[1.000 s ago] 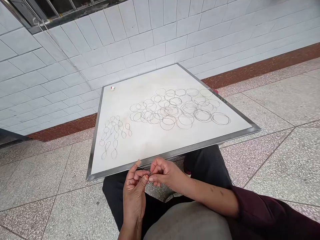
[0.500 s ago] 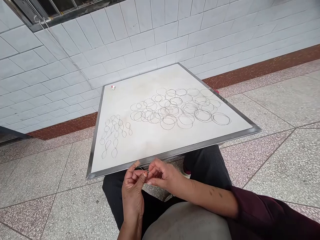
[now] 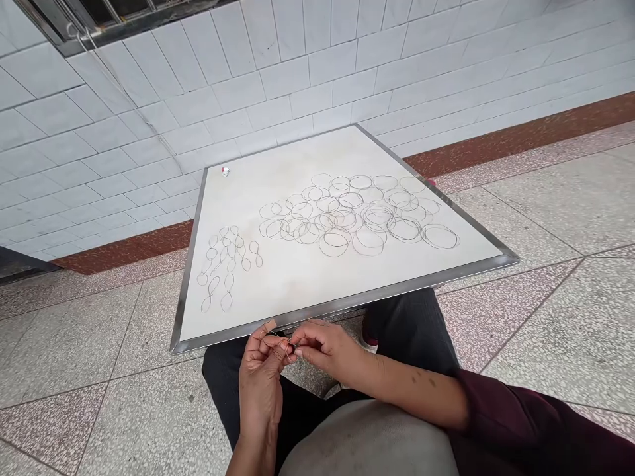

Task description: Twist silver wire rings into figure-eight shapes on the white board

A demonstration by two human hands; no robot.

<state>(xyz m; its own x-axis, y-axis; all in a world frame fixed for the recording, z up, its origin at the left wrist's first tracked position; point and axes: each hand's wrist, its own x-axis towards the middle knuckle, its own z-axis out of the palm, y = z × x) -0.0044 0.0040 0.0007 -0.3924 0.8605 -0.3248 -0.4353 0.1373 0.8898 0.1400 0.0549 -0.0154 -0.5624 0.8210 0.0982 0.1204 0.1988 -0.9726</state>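
My left hand (image 3: 262,380) pinches a thin wire (image 3: 290,342) between thumb and fingers, just off the near edge of the table and above my lap. A tan patch like a bandage wraps one of its fingertips. From the right, my right hand (image 3: 330,349) closes its thumb and forefinger on the same wire, close beside the left fingertips. The fingers hide much of the wire's shape. On the white tabletop (image 3: 278,149) lie several small wire figure-eights (image 3: 227,292) at the left and many larger wire rings (image 3: 333,243), overlapping, from the middle to the right.
A metal strip (image 3: 342,303) borders the table. One small red and white object (image 3: 225,172) sits at its far left corner. Behind stands a white tiled wall (image 3: 317,79) with a hanging cord (image 3: 149,124). My knees (image 3: 411,324) are under the near edge.
Both hands stay together at the wire. The right thumb and fingers have shifted slightly and now pinch closer on it. Nothing on the table has moved.
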